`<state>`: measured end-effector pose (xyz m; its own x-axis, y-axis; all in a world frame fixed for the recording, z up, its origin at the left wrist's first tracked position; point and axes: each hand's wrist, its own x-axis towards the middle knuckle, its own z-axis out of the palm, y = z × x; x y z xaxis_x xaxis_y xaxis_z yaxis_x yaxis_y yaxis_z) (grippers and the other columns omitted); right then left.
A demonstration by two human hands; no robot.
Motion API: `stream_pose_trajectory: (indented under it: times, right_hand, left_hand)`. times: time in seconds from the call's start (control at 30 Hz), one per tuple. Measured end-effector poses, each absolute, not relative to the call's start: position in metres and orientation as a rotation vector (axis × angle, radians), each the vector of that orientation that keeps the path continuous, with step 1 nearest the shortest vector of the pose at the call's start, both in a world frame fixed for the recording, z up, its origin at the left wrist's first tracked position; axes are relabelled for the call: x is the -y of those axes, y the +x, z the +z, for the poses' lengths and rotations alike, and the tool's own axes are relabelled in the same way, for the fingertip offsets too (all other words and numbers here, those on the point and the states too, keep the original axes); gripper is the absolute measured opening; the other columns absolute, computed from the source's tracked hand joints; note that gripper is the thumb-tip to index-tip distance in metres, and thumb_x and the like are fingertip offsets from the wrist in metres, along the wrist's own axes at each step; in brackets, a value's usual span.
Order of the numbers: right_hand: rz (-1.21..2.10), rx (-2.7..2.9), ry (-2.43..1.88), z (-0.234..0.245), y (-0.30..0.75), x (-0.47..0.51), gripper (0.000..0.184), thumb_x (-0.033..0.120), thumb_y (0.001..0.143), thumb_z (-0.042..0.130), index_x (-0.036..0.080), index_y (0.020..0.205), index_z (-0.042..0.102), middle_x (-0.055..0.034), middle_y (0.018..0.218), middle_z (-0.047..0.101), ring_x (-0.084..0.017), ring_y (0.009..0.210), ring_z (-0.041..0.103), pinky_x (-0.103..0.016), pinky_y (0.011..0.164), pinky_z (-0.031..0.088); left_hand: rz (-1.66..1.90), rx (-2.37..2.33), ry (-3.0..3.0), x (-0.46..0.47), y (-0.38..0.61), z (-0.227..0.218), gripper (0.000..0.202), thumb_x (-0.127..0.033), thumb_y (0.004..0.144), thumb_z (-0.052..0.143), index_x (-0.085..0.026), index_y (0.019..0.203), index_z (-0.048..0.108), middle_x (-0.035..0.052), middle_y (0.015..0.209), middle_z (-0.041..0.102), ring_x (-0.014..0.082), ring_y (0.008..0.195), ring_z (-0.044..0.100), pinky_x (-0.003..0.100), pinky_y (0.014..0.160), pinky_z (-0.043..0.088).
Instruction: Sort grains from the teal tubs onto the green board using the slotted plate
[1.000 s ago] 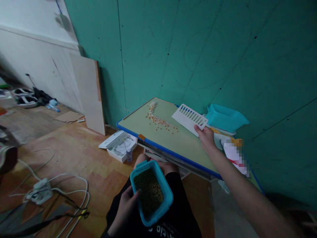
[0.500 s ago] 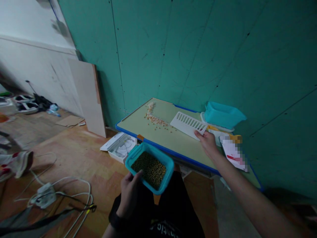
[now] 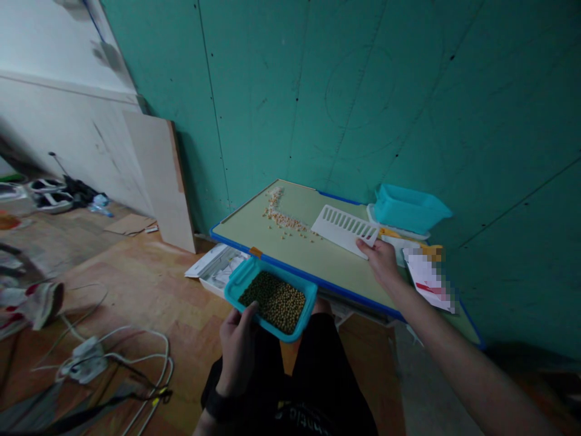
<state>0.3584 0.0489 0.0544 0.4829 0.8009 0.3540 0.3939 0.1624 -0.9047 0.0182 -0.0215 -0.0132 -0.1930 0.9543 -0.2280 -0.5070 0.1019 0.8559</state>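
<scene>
My left hand (image 3: 238,345) grips the near edge of a blue tub of green beans (image 3: 272,298), held above my knees just in front of the table's blue front edge. My right hand (image 3: 381,259) reaches out over the table (image 3: 318,257) and pinches the corner of a white slotted plastic panel (image 3: 345,228) lying flat on it. A trail of pale loose beans (image 3: 281,217) lies on the table's far left part, just left of the panel.
A second blue tub (image 3: 408,209) stands at the table's back right against the green wall, with papers (image 3: 426,275) beside it. On the floor lie an open white box (image 3: 218,269), a power strip with cables (image 3: 86,363) and a leaning board (image 3: 158,175).
My left hand has lifted the tub of green beans from my lap up and forward toward the table's front edge. My right hand stays on the panel, which has lowered flatter onto the table.
</scene>
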Motion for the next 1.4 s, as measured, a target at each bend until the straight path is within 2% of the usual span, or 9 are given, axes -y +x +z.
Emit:
stream_pose_trajectory:
  times: [0.1,0.23,0.5,0.73,0.9,1.07,1.2,1.4]
  right_hand:
    - [0.407,1.128,-1.450,0.054,0.360,-0.049,0.043,0.055,0.068,0.077,0.016,0.086,0.077,-0.0095,0.092,0.078,-0.028,0.090,0.069,-0.040,0.084,0.051]
    - [0.436,1.153,-1.451,0.052,0.363,-0.050,0.042,0.054,0.070,0.077,0.015,0.086,0.077,-0.0092,0.094,0.078,-0.028,0.091,0.069,-0.040,0.086,0.051]
    - [0.477,1.153,-1.468,0.054,0.359,-0.048,0.045,0.055,0.067,0.078,0.016,0.089,0.077,-0.0094,0.095,0.078,-0.029,0.090,0.070,-0.042,0.086,0.052]
    - [0.481,1.142,-1.508,0.059,0.351,-0.043,0.050,0.061,0.064,0.078,0.016,0.085,0.077,-0.0102,0.094,0.079,-0.031,0.091,0.071,-0.044,0.086,0.052]
    - [0.480,1.185,-1.540,0.063,0.347,-0.026,0.052,0.063,0.067,0.076,0.016,0.091,0.078,-0.0105,0.099,0.078,-0.032,0.095,0.071,-0.044,0.088,0.052]
    - [0.432,1.264,-1.616,0.068,0.340,-0.006,0.051,0.065,0.071,0.072,0.017,0.087,0.078,-0.0104,0.093,0.079,-0.032,0.093,0.073,-0.043,0.086,0.055]
    - [0.397,1.292,-1.651,0.071,0.329,0.004,0.052,0.066,0.071,0.070,0.018,0.088,0.079,-0.0108,0.094,0.079,-0.034,0.094,0.073,-0.043,0.083,0.057]
    - [0.364,1.373,-1.614,0.071,0.293,0.028,0.041,0.058,0.079,0.068,0.019,0.089,0.080,-0.0093,0.092,0.079,-0.031,0.087,0.075,-0.042,0.080,0.059]
  left_hand:
    - [1.443,-1.025,0.451,0.024,0.019,-0.008,0.038,-0.038,0.060,0.088,-0.013,0.085,0.073,0.0029,0.079,0.074,0.0179,0.070,0.067,0.028,0.067,0.054]
    - [1.471,-1.015,0.438,0.025,0.019,-0.007,0.037,-0.036,0.061,0.089,-0.014,0.086,0.074,0.0010,0.077,0.074,0.0159,0.067,0.066,0.026,0.064,0.053]
    - [1.458,-1.008,0.414,0.025,0.021,0.000,0.038,-0.036,0.059,0.090,-0.013,0.086,0.075,0.0036,0.081,0.076,0.0182,0.072,0.069,0.028,0.069,0.055]
    - [1.435,-0.945,0.459,0.022,0.023,-0.004,0.035,-0.035,0.067,0.086,-0.016,0.094,0.075,0.0041,0.091,0.078,0.0197,0.077,0.070,0.030,0.070,0.056]
    - [1.427,-0.930,0.490,0.021,0.024,-0.009,0.036,-0.036,0.071,0.085,-0.015,0.098,0.075,0.0058,0.095,0.078,0.0207,0.082,0.070,0.030,0.071,0.056]
    - [1.396,-0.930,0.530,0.017,0.028,-0.008,0.033,-0.037,0.072,0.083,-0.014,0.095,0.075,0.0048,0.087,0.076,0.0182,0.074,0.067,0.028,0.066,0.054]
    - [1.398,-0.927,0.569,0.011,0.032,-0.004,0.035,-0.037,0.070,0.084,-0.014,0.094,0.075,0.0060,0.089,0.076,0.0195,0.076,0.067,0.029,0.066,0.053]
    - [1.386,-0.988,0.601,0.001,0.033,-0.003,0.029,-0.039,0.067,0.083,-0.016,0.080,0.071,-0.0022,0.059,0.063,0.0135,0.054,0.057,0.024,0.051,0.043]
